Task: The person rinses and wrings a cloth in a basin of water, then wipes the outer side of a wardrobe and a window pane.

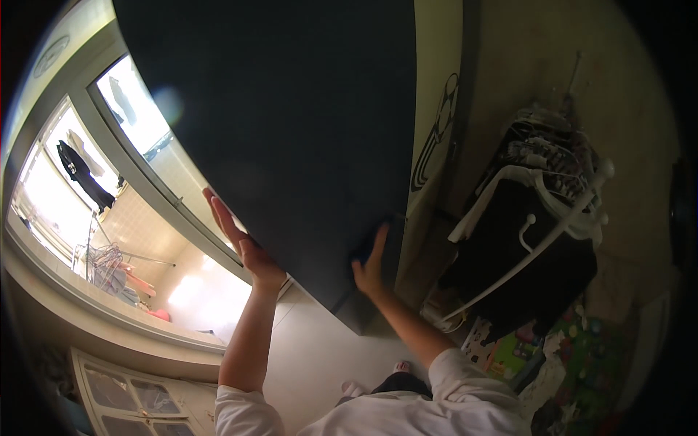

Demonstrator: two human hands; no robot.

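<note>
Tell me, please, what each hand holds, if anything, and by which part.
The right hand seems to hold a dark-blue thing, the gripped part too dark to tell; the left hand lies open against the dark panel.

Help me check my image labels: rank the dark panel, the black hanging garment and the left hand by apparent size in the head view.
1. Dark panel, by far
2. Black hanging garment
3. Left hand
</note>
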